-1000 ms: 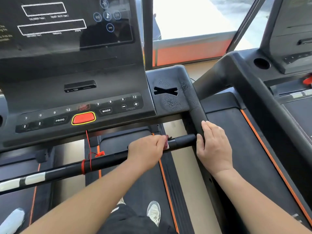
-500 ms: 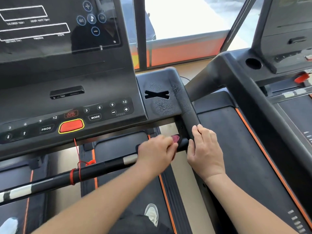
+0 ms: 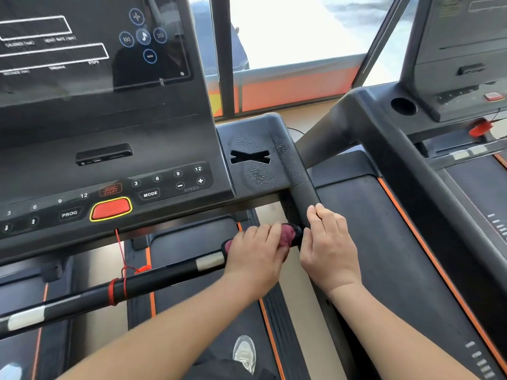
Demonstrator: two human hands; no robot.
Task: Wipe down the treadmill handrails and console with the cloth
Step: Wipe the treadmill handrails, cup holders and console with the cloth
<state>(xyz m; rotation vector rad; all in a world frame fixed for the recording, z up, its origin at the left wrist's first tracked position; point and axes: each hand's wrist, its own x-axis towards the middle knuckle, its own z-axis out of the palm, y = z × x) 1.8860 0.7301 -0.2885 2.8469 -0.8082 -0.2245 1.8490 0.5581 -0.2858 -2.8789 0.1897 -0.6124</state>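
The fingers (image 3: 262, 235) of the left hand (image 3: 255, 256) are curled and clamped round the cloth (image 3: 287, 235), which is pressed onto the front crossbar (image 3: 164, 275) just right of frame centre. The cloth is seen as a dark red wad poking out of both sides of the fist, at the right end of the front crossbar, just beside its joint with the side handrail (image 3: 303, 193). The right hand (image 3: 330, 253) is laid on the side handrail, right of centre. Its fingers are held together and nearly straight along the rail top, not wrapped round it. The thumb is set close to the cloth; contact cannot be told. Both forearms are seen entering from the bottom edge.

A red cord (image 3: 120, 256) is looped round the front crossbar at lower left and is run up towards the console (image 3: 109, 138). The console is spread over the upper left, with a red button (image 3: 111, 209), keys marked PROG, MODE and SPEED, and a dark screen above. An X-shaped slot (image 3: 249, 156) is seen right of the console. A shoe (image 3: 244, 352) is seen at bottom centre. A second treadmill (image 3: 452, 91) is placed along the right edge, with a round cup holder (image 3: 403, 106).
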